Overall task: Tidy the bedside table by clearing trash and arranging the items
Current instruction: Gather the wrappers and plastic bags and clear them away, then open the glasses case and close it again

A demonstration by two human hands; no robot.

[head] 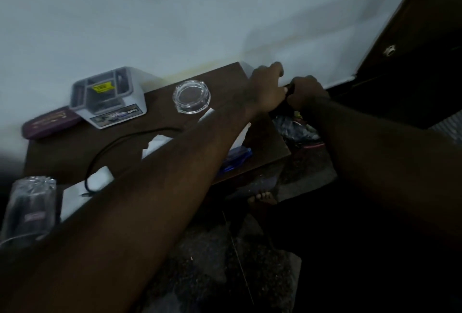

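Both my arms reach past the right edge of the dark wooden bedside table (75,152). My left hand (267,87) and my right hand (306,92) are close together, each curled on a small black object (289,89) between them; the dim light hides what it is. Just below the hands a bin with crumpled trash (297,129) stands beside the table. On the table lie white paper scraps (160,142), a blue pen pack (237,157), a black cable (112,146) and a white adapter (100,177).
A white organiser box (107,99) and a purple case (50,122) sit against the wall. A clear glass dish (191,96) stands mid-table, a clear plastic bottle (30,207) at the near left. A dark door (412,50) is at the right, my foot (262,197) below.
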